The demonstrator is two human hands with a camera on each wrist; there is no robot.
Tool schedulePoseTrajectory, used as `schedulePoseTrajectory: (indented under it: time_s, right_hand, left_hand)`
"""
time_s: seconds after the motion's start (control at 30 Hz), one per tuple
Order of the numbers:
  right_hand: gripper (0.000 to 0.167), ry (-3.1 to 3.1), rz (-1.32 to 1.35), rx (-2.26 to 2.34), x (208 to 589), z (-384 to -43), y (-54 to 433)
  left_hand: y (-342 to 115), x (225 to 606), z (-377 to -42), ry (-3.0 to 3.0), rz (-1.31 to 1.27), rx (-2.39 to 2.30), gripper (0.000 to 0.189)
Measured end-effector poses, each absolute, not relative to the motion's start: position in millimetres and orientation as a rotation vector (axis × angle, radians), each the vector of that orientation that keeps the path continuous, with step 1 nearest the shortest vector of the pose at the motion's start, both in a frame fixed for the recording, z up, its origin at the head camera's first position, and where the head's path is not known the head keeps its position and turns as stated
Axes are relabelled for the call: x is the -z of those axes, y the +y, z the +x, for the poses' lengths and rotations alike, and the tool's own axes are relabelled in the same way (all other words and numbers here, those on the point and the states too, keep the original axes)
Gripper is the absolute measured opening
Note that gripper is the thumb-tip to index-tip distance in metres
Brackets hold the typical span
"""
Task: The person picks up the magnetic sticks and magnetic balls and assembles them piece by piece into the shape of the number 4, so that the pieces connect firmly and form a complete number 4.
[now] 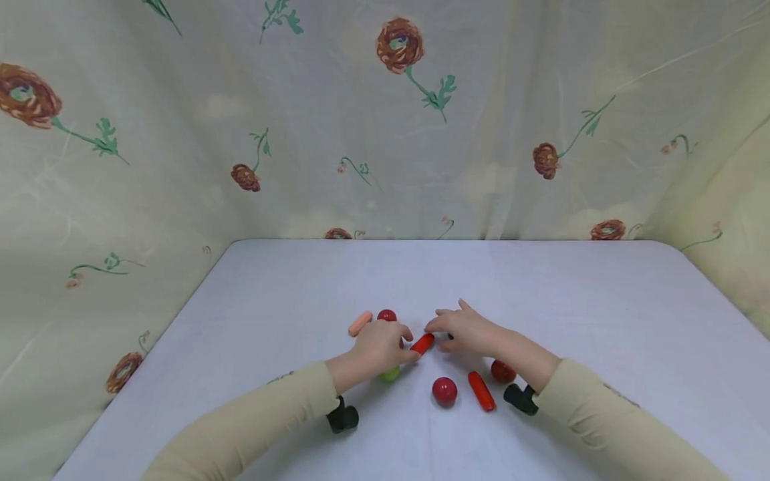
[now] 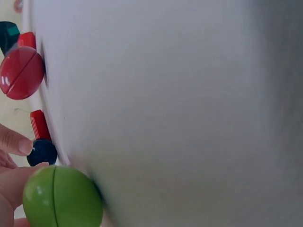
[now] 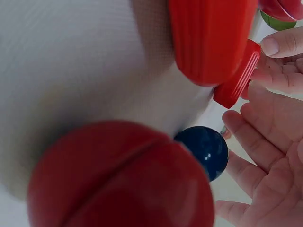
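Note:
A short red oblong piece (image 1: 423,344) with ribbed sides lies on the table between the hands. My left hand (image 1: 380,345) reaches over it from the left, thumb and forefinger apart near its near end; whether they touch it is hard to tell. Beside the left wrist sits a grooved green ball (image 2: 61,196). Fingers spread, my right hand (image 1: 466,329) hovers just past the piece's far end, holding nothing. Near those fingers is a dark blue ball (image 3: 206,149), mostly hidden in the head view. A grooved red ball (image 3: 123,179) lies below the right wrist.
Nearer the person lie another red ball (image 1: 444,392) and a second red oblong piece (image 1: 481,391). Behind the left hand are a peach-coloured oblong piece (image 1: 360,323) and a partly covered red ball (image 1: 387,315). The white table (image 1: 289,274) meets a flowered curtain (image 1: 313,100) at the back.

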State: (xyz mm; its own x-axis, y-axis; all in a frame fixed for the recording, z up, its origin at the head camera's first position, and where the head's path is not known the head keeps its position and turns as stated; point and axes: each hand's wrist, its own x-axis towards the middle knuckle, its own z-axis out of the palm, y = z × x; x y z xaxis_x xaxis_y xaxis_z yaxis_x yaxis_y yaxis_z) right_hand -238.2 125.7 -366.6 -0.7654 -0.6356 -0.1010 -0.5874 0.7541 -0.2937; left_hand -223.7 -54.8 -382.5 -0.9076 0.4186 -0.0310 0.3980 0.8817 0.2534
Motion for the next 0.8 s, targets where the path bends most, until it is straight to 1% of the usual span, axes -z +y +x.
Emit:
schedulePoseTrajectory:
  time_s: [0.2,0.43,0.8]
  right_hand:
    - [0.032,2.749,-0.972,0.374,369,-237,125]
    - [0.033,2.752,-0.957,0.37,369,-235,127]
    - [0.03,2.746,-1.014,0.337,373,-233,131]
  left_hand:
    - [-54,382,-225,2.938,0.622,-0.403,0.027]
    - [-54,384,-230,2.904,0.554,-0.44,0.02]
    - [-49,383,-235,2.883,0.523,-0.414,0.018]
